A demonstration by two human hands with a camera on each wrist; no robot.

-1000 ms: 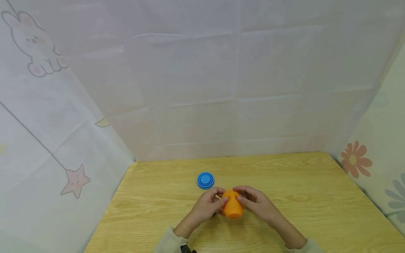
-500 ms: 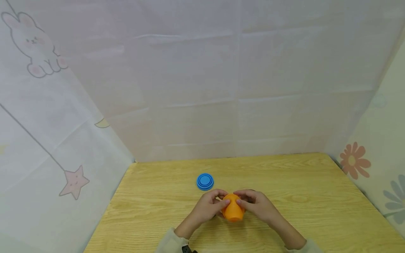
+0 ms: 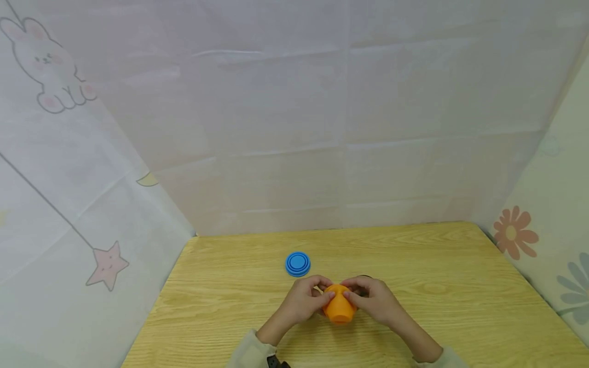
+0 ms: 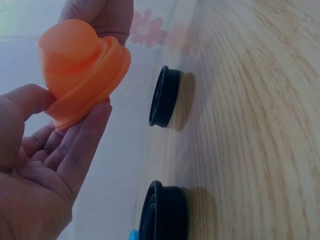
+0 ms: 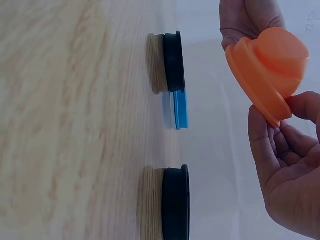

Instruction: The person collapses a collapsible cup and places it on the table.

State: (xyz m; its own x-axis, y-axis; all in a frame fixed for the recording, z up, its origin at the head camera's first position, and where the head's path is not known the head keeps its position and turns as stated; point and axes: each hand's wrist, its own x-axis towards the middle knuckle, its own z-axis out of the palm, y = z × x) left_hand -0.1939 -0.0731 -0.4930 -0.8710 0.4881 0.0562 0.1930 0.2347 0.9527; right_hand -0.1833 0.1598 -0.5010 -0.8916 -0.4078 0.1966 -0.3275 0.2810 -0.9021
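Note:
Both hands hold an orange collapsible cup (image 3: 339, 312) between them above the wooden table. My left hand (image 3: 300, 301) pinches one side of it, thumb on the near face and fingers under the wide rim. On the opposite side, my right hand (image 3: 378, 302) pinches it the same way. In the left wrist view the orange cup (image 4: 75, 60) is tilted, its walls partly folded into a step between rim and narrow base. The right wrist view shows the orange cup (image 5: 275, 75) clear of the table.
A flat, ringed blue disc (image 3: 298, 264) lies on the table beyond the left hand. Two low black round pieces (image 4: 166, 97) (image 5: 176, 205) stand on the table, mostly hidden behind the hands in the head view. Printed cloth walls (image 3: 276, 128) enclose the table.
The orange cup has come slightly nearer the body and looks shorter, its wall pressed in more between the thumbs. Both hands keep their hold; the blue disc stays in place on the table.

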